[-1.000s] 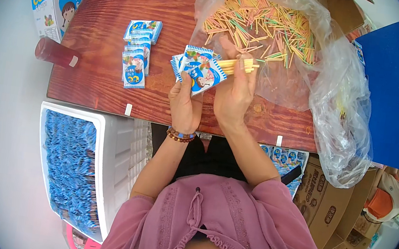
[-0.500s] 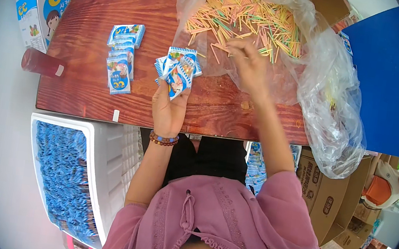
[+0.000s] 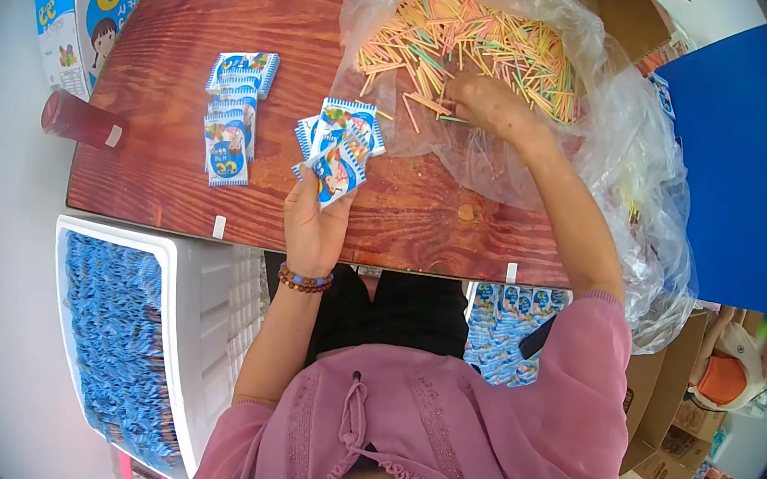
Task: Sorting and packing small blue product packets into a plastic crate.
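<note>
Now your right hand has gone from beside the packets to the near edge of the coloured sticks, which lie on the clear plastic bag at the far right of the table. One second ago it gripped a bundle of pale yellow sticks; that bundle no longer shows in it. Its fingers are bent downward, tips hidden among the sticks; cannot tell whether they are pinching any. Your left hand still grips the fanned blue-and-white packets, thumb across the front, over the table's near side. The overlapping packet row to its left is unchanged.
</note>
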Action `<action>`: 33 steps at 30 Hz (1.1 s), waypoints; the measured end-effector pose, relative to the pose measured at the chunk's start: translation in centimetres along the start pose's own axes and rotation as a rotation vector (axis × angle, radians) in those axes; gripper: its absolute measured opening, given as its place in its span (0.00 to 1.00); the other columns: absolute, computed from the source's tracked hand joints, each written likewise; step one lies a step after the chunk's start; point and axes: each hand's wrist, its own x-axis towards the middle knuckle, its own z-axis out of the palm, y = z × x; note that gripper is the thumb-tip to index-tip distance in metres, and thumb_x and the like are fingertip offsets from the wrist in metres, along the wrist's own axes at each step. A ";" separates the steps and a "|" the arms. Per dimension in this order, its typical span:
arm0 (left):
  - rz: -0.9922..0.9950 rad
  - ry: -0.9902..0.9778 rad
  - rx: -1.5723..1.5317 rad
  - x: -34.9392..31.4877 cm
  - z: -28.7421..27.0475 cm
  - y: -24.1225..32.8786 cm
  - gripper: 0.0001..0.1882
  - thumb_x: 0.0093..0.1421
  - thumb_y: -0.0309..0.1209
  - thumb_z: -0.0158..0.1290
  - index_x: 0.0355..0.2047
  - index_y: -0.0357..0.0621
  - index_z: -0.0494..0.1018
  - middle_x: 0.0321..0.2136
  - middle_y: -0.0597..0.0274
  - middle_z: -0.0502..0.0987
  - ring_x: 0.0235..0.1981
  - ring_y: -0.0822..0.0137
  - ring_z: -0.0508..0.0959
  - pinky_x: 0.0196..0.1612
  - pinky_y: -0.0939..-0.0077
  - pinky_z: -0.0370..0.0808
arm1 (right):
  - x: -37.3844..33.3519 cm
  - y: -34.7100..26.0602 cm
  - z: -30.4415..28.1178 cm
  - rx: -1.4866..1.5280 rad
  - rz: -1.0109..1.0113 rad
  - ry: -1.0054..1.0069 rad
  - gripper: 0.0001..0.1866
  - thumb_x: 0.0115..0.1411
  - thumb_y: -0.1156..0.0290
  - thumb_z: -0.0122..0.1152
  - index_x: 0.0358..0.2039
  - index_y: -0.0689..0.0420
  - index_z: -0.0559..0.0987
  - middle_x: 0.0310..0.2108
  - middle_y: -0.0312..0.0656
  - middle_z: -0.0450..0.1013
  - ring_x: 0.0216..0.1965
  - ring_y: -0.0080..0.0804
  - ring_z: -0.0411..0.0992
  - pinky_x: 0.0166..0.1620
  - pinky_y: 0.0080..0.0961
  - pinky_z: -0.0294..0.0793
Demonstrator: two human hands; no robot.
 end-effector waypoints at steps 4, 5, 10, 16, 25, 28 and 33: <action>0.009 -0.021 -0.083 0.4 0.1 -0.5 0.18 0.69 0.38 0.42 0.49 0.37 0.70 0.49 0.58 0.74 0.50 0.65 0.74 0.55 0.66 0.71 | -1.1 -2.1 -2.0 0.711 0.219 0.179 0.05 0.58 0.73 0.57 0.32 0.61 0.75 0.28 0.42 0.73 0.31 0.30 0.74 0.36 0.25 0.73; 0.002 -0.024 -0.086 0.6 0.0 -0.5 0.17 0.69 0.38 0.43 0.47 0.37 0.71 0.48 0.59 0.75 0.49 0.66 0.75 0.54 0.67 0.71 | -1.5 -3.0 -2.2 1.137 0.292 0.326 0.05 0.60 0.73 0.57 0.32 0.61 0.75 0.27 0.39 0.74 0.31 0.24 0.73 0.37 0.23 0.73; 0.031 0.034 -0.055 0.9 0.6 -0.4 0.16 0.69 0.37 0.43 0.46 0.37 0.72 0.47 0.59 0.76 0.48 0.66 0.76 0.53 0.67 0.73 | -2.0 -13.6 -3.8 1.517 0.242 0.576 0.02 0.59 0.79 0.58 0.33 0.59 0.76 0.29 0.34 0.75 0.33 0.19 0.72 0.39 0.17 0.71; 0.052 -0.001 -0.041 0.6 1.0 -0.1 0.16 0.69 0.36 0.43 0.46 0.36 0.72 0.47 0.58 0.76 0.48 0.66 0.76 0.53 0.67 0.73 | -1.2 -17.3 -2.4 1.573 0.183 0.676 0.02 0.57 0.80 0.59 0.32 0.60 0.76 0.33 0.33 0.74 0.37 0.15 0.69 0.44 0.18 0.68; 0.090 0.010 -0.073 0.4 1.0 0.1 0.15 0.68 0.35 0.43 0.47 0.36 0.71 0.47 0.58 0.76 0.48 0.67 0.76 0.54 0.68 0.72 | -1.3 -18.7 -2.1 1.356 0.107 0.681 0.10 0.55 0.78 0.62 0.40 0.61 0.79 0.42 0.35 0.73 0.44 0.18 0.67 0.49 0.19 0.65; 0.093 0.037 -0.094 0.4 1.1 0.4 0.15 0.68 0.35 0.44 0.47 0.37 0.71 0.47 0.59 0.76 0.48 0.67 0.76 0.54 0.67 0.71 | -1.6 -17.8 -3.2 1.059 0.025 0.577 0.08 0.58 0.75 0.60 0.38 0.61 0.80 0.46 0.38 0.73 0.49 0.25 0.67 0.53 0.24 0.63; 0.084 0.032 -0.117 0.7 1.0 0.4 0.15 0.68 0.35 0.45 0.47 0.39 0.71 0.47 0.60 0.76 0.49 0.67 0.75 0.56 0.65 0.70 | -1.8 -17.6 -3.2 0.735 -0.028 0.641 0.09 0.60 0.68 0.57 0.38 0.56 0.81 0.49 0.40 0.73 0.54 0.42 0.65 0.57 0.37 0.57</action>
